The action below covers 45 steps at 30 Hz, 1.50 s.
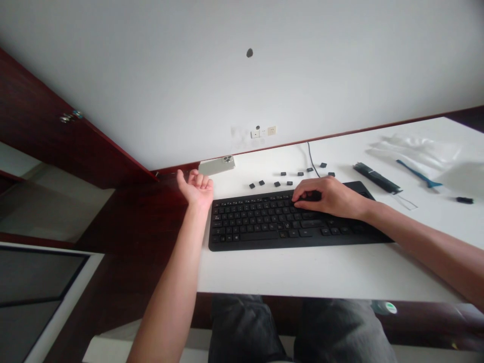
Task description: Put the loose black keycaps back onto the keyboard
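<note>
Two hands in view. Right hand [328, 197] on upper rows of black keyboard [298, 227], fingers [306, 187] curled and pressed together; pinch on key: cannot tell. Left hand [195, 189] palm up at left edge of bench [302, 272], fingers [194, 177] loosely spread, just beside keyboard end, near phone [216, 165]. Loose keycaps [289, 183] lie behind keyboard. White strip of bench runs between keyboard and front edge.

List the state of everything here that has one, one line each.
Left hand, open, raised, fingers curled slightly, holding nothing
Right hand, curled over the keyboard's upper keys
Keyboard, flat on the desk
Loose keycaps, scattered off the keyboard
Phone, lying back up
Wall socket, nothing plugged in
</note>
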### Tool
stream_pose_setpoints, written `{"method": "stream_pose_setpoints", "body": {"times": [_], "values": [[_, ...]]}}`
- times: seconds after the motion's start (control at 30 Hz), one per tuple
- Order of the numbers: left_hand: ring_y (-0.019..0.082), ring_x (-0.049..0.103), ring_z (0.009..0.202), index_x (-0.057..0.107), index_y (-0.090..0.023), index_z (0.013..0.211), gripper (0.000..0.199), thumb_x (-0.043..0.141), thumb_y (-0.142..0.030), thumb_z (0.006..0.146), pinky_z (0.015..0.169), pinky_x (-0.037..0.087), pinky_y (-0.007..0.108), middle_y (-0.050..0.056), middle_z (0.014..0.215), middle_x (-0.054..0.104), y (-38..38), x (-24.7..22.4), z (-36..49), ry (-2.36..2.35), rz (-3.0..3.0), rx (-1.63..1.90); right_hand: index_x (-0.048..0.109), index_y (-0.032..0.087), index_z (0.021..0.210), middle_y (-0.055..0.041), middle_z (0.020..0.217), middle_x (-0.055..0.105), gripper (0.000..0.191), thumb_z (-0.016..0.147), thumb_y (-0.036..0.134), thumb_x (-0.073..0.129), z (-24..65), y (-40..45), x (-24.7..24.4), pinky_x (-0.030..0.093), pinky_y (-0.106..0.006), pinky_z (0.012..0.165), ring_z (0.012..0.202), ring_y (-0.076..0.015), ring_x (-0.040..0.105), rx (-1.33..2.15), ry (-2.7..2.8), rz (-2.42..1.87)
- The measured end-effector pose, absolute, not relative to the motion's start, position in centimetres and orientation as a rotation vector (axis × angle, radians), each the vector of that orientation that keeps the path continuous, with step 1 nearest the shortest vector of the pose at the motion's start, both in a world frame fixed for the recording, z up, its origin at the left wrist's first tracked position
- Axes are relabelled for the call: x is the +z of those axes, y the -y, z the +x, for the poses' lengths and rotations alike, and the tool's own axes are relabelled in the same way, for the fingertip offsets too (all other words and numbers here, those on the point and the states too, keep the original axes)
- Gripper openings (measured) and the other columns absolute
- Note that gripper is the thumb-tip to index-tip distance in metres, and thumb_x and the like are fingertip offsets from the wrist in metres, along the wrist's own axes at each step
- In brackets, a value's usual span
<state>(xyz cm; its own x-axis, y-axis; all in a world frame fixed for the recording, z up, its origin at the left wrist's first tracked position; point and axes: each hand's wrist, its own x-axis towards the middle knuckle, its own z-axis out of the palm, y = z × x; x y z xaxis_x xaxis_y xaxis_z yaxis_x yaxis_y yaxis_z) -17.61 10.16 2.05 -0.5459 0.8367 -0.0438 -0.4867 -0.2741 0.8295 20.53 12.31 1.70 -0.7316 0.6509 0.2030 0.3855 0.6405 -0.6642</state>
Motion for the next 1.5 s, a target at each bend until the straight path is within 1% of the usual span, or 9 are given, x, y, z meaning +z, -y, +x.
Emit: {"method": "stream_pose_setpoints", "body": {"times": [0.2, 0.37, 0.5, 0.67, 0.93, 1.13, 1.23, 1.4, 1.5], "values": [[0.01, 0.016, 0.04, 0.047, -0.024, 0.067, 0.061, 0.052, -0.076, 0.096, 0.043, 0.021, 0.027, -0.009, 0.045, 0.017, -10.3, 1.4, -17.8, -0.969, 0.561, 1.931, 0.081, 0.025, 0.104, -0.0042, 0.101, 0.083, 0.025, 0.091, 0.045, 0.075, 20.6, -12.3, 1.6, 0.061, -0.037, 0.075, 0.083, -0.0226, 0.076, 0.837, 2.421, -0.841], [0.009, 0.016, 0.04, 0.05, -0.023, 0.069, 0.056, 0.055, -0.072, 0.096, 0.042, 0.02, 0.027, -0.01, 0.046, 0.018, -10.4, 1.2, -17.8, -0.933, 0.535, 1.921, 0.082, 0.025, 0.108, -0.0046, 0.107, 0.083, 0.025, 0.092, 0.042, 0.075, 20.5, -12.1, 1.8, 0.063, -0.037, 0.082, 0.092, -0.0234, 0.078, 0.86, 2.421, -0.82], [0.009, 0.017, 0.041, 0.049, -0.023, 0.07, 0.054, 0.052, -0.069, 0.097, 0.043, 0.021, 0.026, -0.01, 0.045, 0.019, -10.4, 1.6, -17.4, -0.996, 0.466, 1.914, 0.082, 0.024, 0.11, -0.0051, 0.11, 0.083, 0.024, 0.093, 0.039, 0.074, 20.4, -12.0, 1.9, 0.062, -0.036, 0.083, 0.096, -0.0234, 0.078, 0.836, 2.424, -0.78], [0.009, 0.017, 0.04, 0.049, -0.024, 0.07, 0.054, 0.055, -0.072, 0.095, 0.044, 0.022, 0.026, -0.01, 0.045, 0.019, -10.4, 1.9, -17.2, -1.012, 0.516, 1.886, 0.081, 0.024, 0.12, -0.0057, 0.109, 0.083, 0.033, 0.091, 0.04, 0.077, 20.3, -11.9, 2.3, 0.063, -0.036, 0.082, 0.093, -0.0227, 0.078, 0.855, 2.419, -0.794], [0.009, 0.02, 0.04, 0.052, -0.022, 0.07, 0.05, 0.055, -0.063, 0.098, 0.043, 0.023, 0.026, -0.009, 0.045, 0.021, -10.4, 1.8, -17.2, -0.912, 0.438, 1.888, 0.082, 0.025, 0.118, -0.0056, 0.113, 0.083, 0.03, 0.091, 0.038, 0.077, 20.2, -11.8, 2.6, 0.063, -0.036, 0.086, 0.099, -0.0233, 0.078, 0.859, 2.433, -0.761], [0.008, 0.023, 0.039, 0.052, -0.021, 0.071, 0.047, 0.052, -0.058, 0.101, 0.043, 0.023, 0.024, -0.009, 0.047, 0.021, -10.2, 2.2, -16.9, -0.85, 0.329, 1.895, 0.082, 0.023, 0.105, -0.0056, 0.106, 0.083, 0.019, 0.094, 0.036, 0.074, 20.3, -11.8, 2.1, 0.06, -0.034, 0.078, 0.091, -0.0217, 0.077, 0.82, 2.385, -0.703], [0.008, 0.024, 0.038, 0.051, -0.021, 0.072, 0.047, 0.054, -0.059, 0.1, 0.043, 0.024, 0.024, -0.01, 0.048, 0.021, -10.1, 2.2, -16.8, -0.843, 0.316, 1.887, 0.082, 0.023, 0.1, -0.0061, 0.103, 0.083, 0.016, 0.095, 0.034, 0.072, 20.4, -11.7, 2.3, 0.06, -0.035, 0.08, 0.091, -0.0219, 0.077, 0.803, 2.344, -0.684], [0.008, 0.024, 0.038, 0.051, -0.021, 0.072, 0.046, 0.054, -0.058, 0.1, 0.043, 0.024, 0.024, -0.01, 0.048, 0.021, -10.1, 2.3, -16.8, -0.838, 0.32, 1.878, 0.083, 0.023, 0.098, -0.0068, 0.105, 0.082, 0.015, 0.097, 0.031, 0.071, 20.3, -11.7, 2.5, 0.06, -0.038, 0.085, 0.095, -0.0229, 0.076, 0.782, 2.386, -0.602], [0.008, 0.024, 0.038, 0.051, -0.021, 0.072, 0.046, 0.053, -0.057, 0.101, 0.043, 0.025, 0.024, -0.01, 0.048, 0.021, -10.1, 2.4, -16.7, -0.843, 0.313, 1.876, 0.083, 0.023, 0.1, -0.0062, 0.107, 0.081, 0.014, 0.098, 0.03, 0.071, 20.3, -11.7, 2.3, 0.06, -0.036, 0.088, 0.097, -0.0215, 0.076, 0.775, 2.42, -0.576]]}}
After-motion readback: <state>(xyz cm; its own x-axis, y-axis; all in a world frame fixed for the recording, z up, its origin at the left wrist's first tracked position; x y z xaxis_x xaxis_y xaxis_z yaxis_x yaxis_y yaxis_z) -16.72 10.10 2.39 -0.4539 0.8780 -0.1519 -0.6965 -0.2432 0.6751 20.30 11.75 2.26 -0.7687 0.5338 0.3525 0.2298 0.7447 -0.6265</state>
